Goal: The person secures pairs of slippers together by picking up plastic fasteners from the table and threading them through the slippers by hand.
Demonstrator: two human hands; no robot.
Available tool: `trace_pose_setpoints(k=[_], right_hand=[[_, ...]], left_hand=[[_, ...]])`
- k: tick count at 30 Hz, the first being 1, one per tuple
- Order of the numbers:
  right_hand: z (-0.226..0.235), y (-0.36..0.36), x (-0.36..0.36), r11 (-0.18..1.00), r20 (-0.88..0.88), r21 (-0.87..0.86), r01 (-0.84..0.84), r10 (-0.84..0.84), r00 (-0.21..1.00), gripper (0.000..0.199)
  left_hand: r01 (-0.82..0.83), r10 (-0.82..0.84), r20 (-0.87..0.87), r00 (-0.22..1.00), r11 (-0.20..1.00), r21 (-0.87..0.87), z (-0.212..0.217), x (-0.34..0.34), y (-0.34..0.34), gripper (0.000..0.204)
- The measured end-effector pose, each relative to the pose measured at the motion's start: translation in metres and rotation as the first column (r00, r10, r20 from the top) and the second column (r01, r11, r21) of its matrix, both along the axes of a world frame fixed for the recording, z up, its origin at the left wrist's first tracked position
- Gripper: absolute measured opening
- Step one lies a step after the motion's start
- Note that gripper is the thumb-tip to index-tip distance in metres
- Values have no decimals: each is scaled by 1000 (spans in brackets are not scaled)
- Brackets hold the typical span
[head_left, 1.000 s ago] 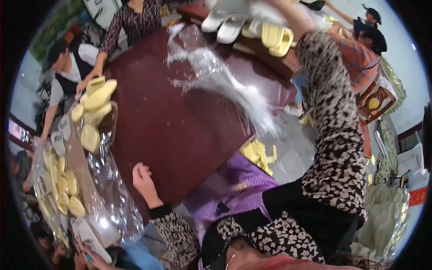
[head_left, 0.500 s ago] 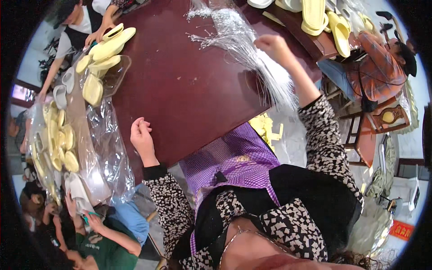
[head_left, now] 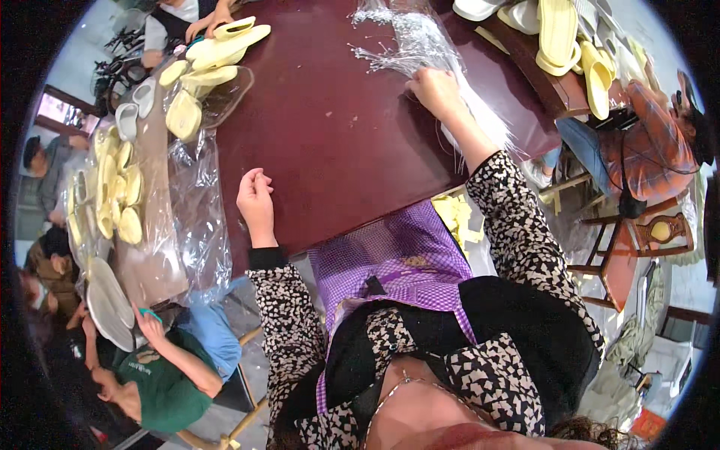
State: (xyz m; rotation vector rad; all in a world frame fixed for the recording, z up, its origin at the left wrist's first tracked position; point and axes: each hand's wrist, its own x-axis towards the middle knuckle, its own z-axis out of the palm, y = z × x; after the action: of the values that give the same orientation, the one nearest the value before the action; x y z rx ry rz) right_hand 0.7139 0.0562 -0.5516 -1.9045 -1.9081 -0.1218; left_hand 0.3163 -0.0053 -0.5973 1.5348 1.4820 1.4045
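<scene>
On the dark red worktop (head_left: 322,150), the right hand (head_left: 437,91), raised near the far slippers (head_left: 558,36) a second ago, has been brought back to the bundle of white strands (head_left: 426,46), which is partly covered by it; its fingers are curled, but whether any strand is gripped cannot be told. Near the edge, the left hand (head_left: 257,199) is kept half-closed, its contents likewise unclear. Clear plastic (head_left: 199,206) and yellow slippers (head_left: 229,47) are laid to its left, while the far slippers are piled beyond the right hand.
</scene>
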Motion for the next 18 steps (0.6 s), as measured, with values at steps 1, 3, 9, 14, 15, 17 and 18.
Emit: trace_pose_setpoints(k=[1, 3, 9, 14, 15, 17, 18], right_hand=[[-2, 2, -1, 1000, 1, -2, 17, -17, 1000, 20], [-6, 5, -2, 999, 5, -5, 54, -54, 999, 22], [-14, 11, 4, 996, -14, -32, 84, -84, 996, 22], [-11, 9, -9, 998, -34, -33, 62, -63, 997, 19], [-10, 9, -8, 998, -22, -19, 57, -57, 998, 18], [-18, 14, -4, 998, -17, 10, 67, -67, 998, 17], [-20, 17, -3, 996, -11, 35, 77, -77, 997, 17]], left_hand=[[-1, 1, -1, 1000, 1000, 8, 0, -1, -1, 17], [-8, 8, 0, 1000, 1000, 7, 0, -2, -1, 17], [-3, 3, 11, 1000, 1000, 8, 0, 1, 0, 18], [-16, 20, -66, 998, 998, 62, -5, -8, 1, 16], [-22, 27, -86, 996, 998, 59, -3, -7, 1, 16], [-34, 41, -127, 991, 998, 53, -1, -4, 0, 16], [-33, 40, -129, 991, 998, 55, -1, -1, 0, 16]])
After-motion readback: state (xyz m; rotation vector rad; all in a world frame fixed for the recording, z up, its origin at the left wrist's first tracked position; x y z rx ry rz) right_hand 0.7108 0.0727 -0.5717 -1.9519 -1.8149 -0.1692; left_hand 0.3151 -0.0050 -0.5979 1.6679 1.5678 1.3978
